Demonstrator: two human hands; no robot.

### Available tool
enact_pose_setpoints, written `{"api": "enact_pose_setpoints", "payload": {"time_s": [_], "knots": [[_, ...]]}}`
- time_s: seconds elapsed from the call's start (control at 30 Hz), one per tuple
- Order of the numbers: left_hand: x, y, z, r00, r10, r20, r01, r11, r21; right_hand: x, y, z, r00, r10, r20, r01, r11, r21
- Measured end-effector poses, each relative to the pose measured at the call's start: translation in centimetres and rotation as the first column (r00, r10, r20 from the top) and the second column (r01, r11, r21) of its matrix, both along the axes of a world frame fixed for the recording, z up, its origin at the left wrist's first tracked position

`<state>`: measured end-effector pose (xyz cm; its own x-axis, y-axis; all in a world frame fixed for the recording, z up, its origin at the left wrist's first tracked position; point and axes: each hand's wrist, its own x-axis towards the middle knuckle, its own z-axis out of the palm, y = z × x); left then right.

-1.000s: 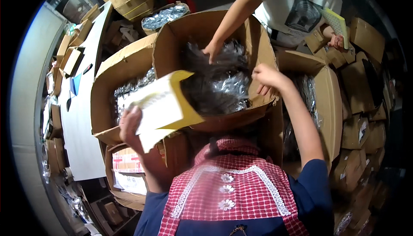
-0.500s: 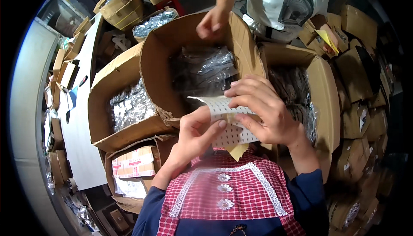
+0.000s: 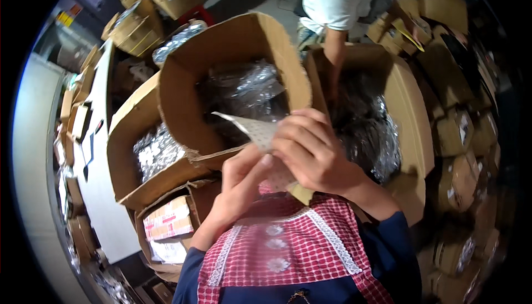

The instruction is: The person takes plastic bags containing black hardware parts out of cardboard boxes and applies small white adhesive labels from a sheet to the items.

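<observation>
A white sheet of small printed labels (image 3: 256, 129) with a yellowish backing is held up in front of my apron, bent between my two hands. My left hand (image 3: 239, 178) pinches its left edge between thumb and fingers. Over the right part of the sheet is my right hand (image 3: 311, 150), its fingers curled down and closed on it, hiding much of the labels. Below my right hand a yellowish corner (image 3: 302, 194) of the backing sticks out. Just beyond the sheet is a large open carton (image 3: 185, 77) holding clear plastic packets (image 3: 249, 91).
At the left stands another carton (image 3: 124, 149) of shiny packets, with a taped parcel (image 3: 168, 219) in a box nearer me. A co-worker's arm (image 3: 334, 55) reaches into the right carton (image 3: 413, 132). A white table (image 3: 100, 193) runs along the left; cartons (image 3: 460, 182) pile up at the right.
My right hand has closed further over the label sheet, and the sheet is more bent. The co-worker's hand has gone from above the middle carton into the right one. The view has shifted.
</observation>
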<state>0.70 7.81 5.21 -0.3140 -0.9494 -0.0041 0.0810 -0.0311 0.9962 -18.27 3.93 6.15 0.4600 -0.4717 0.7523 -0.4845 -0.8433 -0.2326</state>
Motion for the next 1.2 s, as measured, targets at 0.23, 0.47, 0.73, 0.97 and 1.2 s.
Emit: {"api": "enact_pose_setpoints", "payload": {"time_s": [0.23, 0.47, 0.73, 0.97, 1.2], "knots": [[-1.4, 0.8, 0.1, 0.990, 0.112, -0.088, -0.100, 0.987, 0.125, -0.2, 0.7, -2.1, 0.998, -0.024, 0.064, 0.028, 0.997, -0.066], [-1.6, 0.7, -0.2, 1.000, 0.018, 0.009, -0.018, 0.995, 0.093, -0.6, 0.9, -2.0, 0.960, 0.088, 0.265, -0.096, 0.995, 0.017], [-2.2, 0.0, 0.5, 0.984, -0.127, 0.124, 0.127, 0.992, 0.006, -1.8, 1.5, -2.4, 0.975, 0.065, 0.210, -0.046, 0.994, -0.098], [-6.7, -0.2, 1.8, 0.982, -0.178, -0.067, 0.187, 0.965, 0.181, -5.2, 3.4, -3.5, 0.973, -0.047, 0.226, 0.062, 0.996, -0.060], [-10.3, -1.0, 0.5, 0.912, -0.402, 0.080, 0.376, 0.898, 0.228, -9.6, 6.2, -3.7, 0.886, -0.282, 0.367, 0.211, 0.952, 0.221]]}}
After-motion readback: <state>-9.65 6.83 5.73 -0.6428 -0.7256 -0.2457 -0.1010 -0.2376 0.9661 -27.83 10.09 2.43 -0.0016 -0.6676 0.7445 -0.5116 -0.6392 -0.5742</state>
